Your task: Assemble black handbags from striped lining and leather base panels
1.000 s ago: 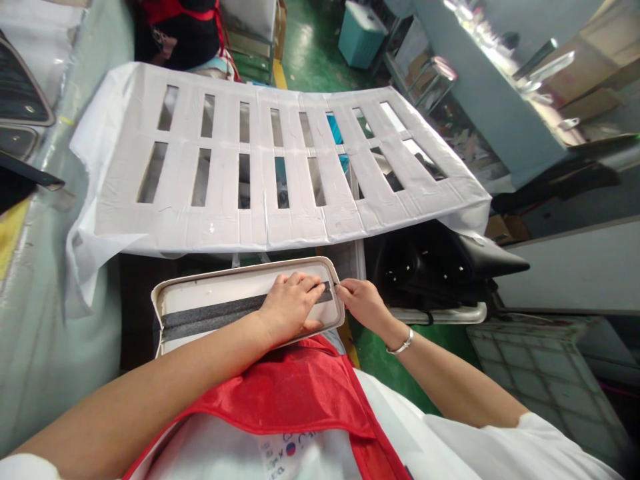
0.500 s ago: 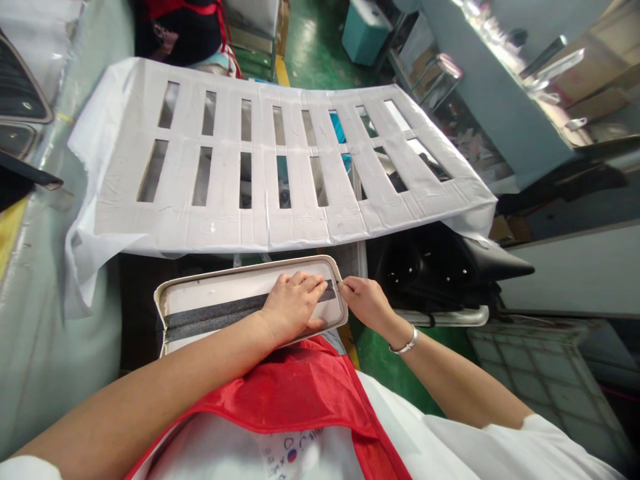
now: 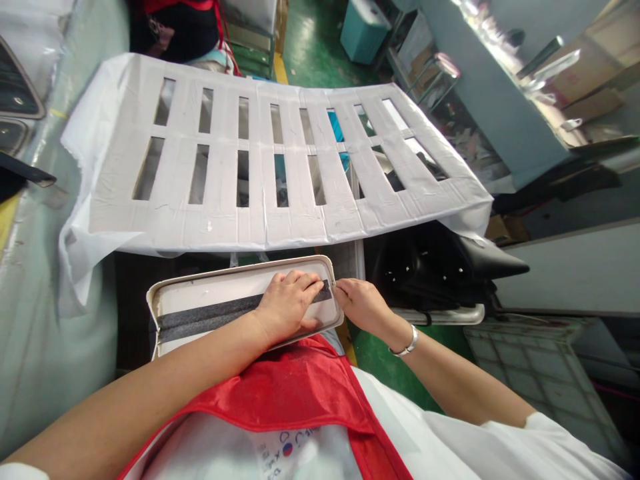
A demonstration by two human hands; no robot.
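A shallow white rectangular piece (image 3: pixel 215 290) with rounded corners and a raised beige rim lies across my lap, its left end lower. A dark grey felt-like strip (image 3: pixel 200 319) runs lengthwise along its inside. My left hand (image 3: pixel 290 303) rests flat on the piece near its right end, fingers stretched over the strip. Against the outside of the right rim, my right hand (image 3: pixel 364 303) is closed in a pinch. What sits between its thumb and finger is too small to make out.
Just ahead stands a rack (image 3: pixel 280 223) wrapped in white material, with rows of slots. Black padded pieces (image 3: pixel 425 267) lie under its right side. A pale covered surface (image 3: pixel 30 320) is on the left. Beyond the rack are a person in dark clothes (image 3: pixel 183 33) and a teal bin (image 3: pixel 364 33).
The view has shifted slightly, so everything sits a little further left. Both hands keep nearly the same hold on the white piece.
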